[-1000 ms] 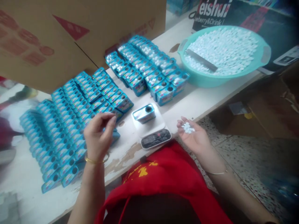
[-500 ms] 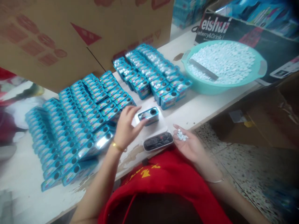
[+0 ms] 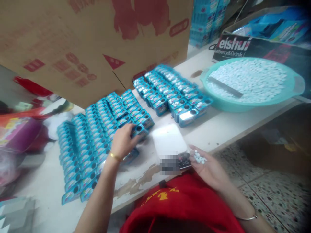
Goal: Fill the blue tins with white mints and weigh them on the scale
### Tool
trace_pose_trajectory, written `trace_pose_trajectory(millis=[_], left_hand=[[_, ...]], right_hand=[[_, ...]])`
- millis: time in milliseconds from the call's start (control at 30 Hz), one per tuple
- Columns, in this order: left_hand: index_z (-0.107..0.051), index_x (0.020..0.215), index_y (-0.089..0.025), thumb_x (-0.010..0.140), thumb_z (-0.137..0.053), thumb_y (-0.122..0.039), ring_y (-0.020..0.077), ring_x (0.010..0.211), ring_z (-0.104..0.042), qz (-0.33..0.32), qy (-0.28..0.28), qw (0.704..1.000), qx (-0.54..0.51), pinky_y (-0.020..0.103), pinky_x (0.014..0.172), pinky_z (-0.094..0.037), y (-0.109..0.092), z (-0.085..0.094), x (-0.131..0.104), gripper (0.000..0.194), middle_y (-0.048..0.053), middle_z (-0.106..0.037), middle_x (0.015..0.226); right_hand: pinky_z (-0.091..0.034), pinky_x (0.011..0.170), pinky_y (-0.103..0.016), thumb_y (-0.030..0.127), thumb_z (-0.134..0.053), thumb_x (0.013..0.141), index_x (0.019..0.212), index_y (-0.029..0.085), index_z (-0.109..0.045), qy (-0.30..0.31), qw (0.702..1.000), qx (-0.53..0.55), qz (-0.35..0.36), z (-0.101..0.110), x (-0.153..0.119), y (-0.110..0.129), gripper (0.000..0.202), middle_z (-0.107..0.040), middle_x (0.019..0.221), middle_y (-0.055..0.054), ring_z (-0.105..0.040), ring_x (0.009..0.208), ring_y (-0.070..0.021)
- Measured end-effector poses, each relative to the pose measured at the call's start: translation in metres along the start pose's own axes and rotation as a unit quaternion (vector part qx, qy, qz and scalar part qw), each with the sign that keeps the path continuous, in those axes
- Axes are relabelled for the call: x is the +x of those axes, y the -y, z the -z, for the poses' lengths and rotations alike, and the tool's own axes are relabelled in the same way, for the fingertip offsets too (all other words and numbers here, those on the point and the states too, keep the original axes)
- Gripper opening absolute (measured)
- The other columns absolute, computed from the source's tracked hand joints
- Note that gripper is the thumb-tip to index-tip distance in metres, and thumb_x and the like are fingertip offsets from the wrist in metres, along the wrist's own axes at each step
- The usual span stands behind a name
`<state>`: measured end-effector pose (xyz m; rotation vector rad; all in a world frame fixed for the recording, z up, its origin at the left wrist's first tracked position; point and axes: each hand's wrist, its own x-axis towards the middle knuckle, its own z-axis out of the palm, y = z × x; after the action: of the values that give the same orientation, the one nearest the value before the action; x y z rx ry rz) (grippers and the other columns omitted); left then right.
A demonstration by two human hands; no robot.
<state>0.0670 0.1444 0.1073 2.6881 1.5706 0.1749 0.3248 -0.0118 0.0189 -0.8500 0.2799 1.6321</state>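
My left hand (image 3: 124, 140) grips a small blue box (image 3: 139, 129) with a dark round hole, at the right edge of the many blue boxes (image 3: 97, 129) standing in rows. Palm up, my right hand (image 3: 206, 166) holds a small heap of white pellets (image 3: 199, 157) beside the scale. The white plate of the scale (image 3: 169, 139) carries nothing, and its display is blurred out. Behind it stands a second group of blue boxes (image 3: 167, 90), several with pellets on top.
A turquoise basin (image 3: 230, 105) of white pellets with a flat grey strip (image 3: 225, 87) stands at the right. Behind are a large brown carton (image 3: 92, 38) and a black printed carton (image 3: 257, 51). Red and purple bags (image 3: 19, 132) lie at the left.
My left hand has taken a blue box off the scale and moved it left to the rows. My right hand still holds the pellets. The camera view has shifted.
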Motion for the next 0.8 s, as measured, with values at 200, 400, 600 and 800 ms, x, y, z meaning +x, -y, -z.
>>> trace_pose_trajectory(millis=[200, 400, 600, 800], left_hand=[[-0.054, 0.109, -0.017, 0.083, -0.056, -0.04, 0.0286, 0.095, -0.054, 0.05, 0.021, 0.994, 0.094, 0.04, 0.078, -0.041, 0.008, -0.021, -0.012, 0.035, 0.013, -0.058, 0.104], [-0.052, 0.117, -0.02, 0.087, -0.052, -0.035, 0.0276, 0.108, -0.048, -0.075, -0.054, 0.995, 0.026, 0.042, 0.088, -0.038, -0.028, -0.021, 0.074, 0.034, 0.012, -0.052, 0.119], [-0.062, 0.101, -0.02, 0.083, -0.057, -0.029, 0.0331, 0.114, -0.045, -0.118, -0.025, 0.99, 0.077, 0.047, 0.087, -0.037, -0.052, -0.051, 0.169, 0.021, 0.014, -0.05, 0.125], [-0.062, 0.088, -0.018, 0.085, -0.051, -0.02, 0.0322, 0.117, -0.045, -0.131, -0.007, 0.987, 0.089, 0.048, 0.092, -0.035, -0.059, -0.04, 0.155, 0.011, 0.013, -0.051, 0.124]], right_hand=[[-0.057, 0.065, -0.021, 0.016, -0.065, 0.077, 0.101, 0.015, -0.066, 0.018, 1.0, -0.014, -0.012, 0.002, 0.01, -0.009, 0.024, -0.066, 0.076, -0.001, -0.063, 0.064, -0.0099], [-0.055, 0.058, -0.019, 0.015, -0.066, 0.077, 0.101, 0.014, -0.067, 0.015, 1.0, 0.006, 0.002, -0.007, 0.015, -0.006, 0.024, -0.064, 0.072, 0.0, -0.061, 0.06, -0.0082], [-0.057, 0.062, -0.021, 0.013, -0.065, 0.077, 0.095, 0.014, -0.068, 0.002, 1.0, 0.028, 0.013, -0.015, 0.013, 0.003, 0.018, -0.066, 0.072, -0.001, -0.062, 0.061, -0.0091], [-0.056, 0.061, -0.019, 0.014, -0.064, 0.079, 0.094, 0.013, -0.068, -0.011, 0.999, 0.033, 0.016, -0.009, 0.013, 0.006, 0.016, -0.066, 0.069, -0.001, -0.061, 0.058, -0.0082]])
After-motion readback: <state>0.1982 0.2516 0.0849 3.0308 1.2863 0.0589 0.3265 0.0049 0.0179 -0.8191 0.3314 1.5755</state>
